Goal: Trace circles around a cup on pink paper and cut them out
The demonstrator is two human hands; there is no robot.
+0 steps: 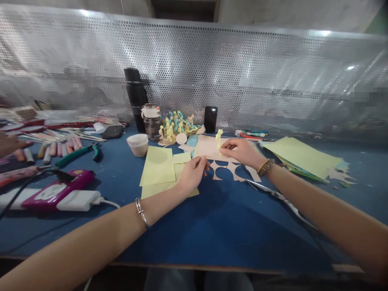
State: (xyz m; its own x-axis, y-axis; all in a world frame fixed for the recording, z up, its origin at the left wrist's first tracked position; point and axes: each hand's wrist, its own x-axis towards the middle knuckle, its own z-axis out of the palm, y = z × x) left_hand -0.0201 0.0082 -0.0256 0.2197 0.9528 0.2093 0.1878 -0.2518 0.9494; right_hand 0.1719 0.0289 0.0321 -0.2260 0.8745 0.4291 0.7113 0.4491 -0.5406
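Between the thumb and fingers of my right hand [239,149] is a small yellow paper cutout [218,139], held upright above a pale pink paper sheet [207,144]. My left hand [194,171] is curled, fingertips drawn together, over the edge of the yellow paper sheets [158,166]; what it holds, if anything, is hidden. Pink paper offcuts [232,169] with round holes lie under and between my hands. Scissors [281,198] rest beneath my right forearm. Behind, several yellow and blue paper cutouts [178,123] stand in a cluster, beside a round paper piece [181,138].
A white cup [138,144], a lidded jar [151,123], a black bottle [136,99] and a phone [210,119] stand at the back. Pliers [77,155] and a purple power strip [59,190] lie left. Green-yellow paper [303,155] is right. Another person's hand [10,143] shows far left.
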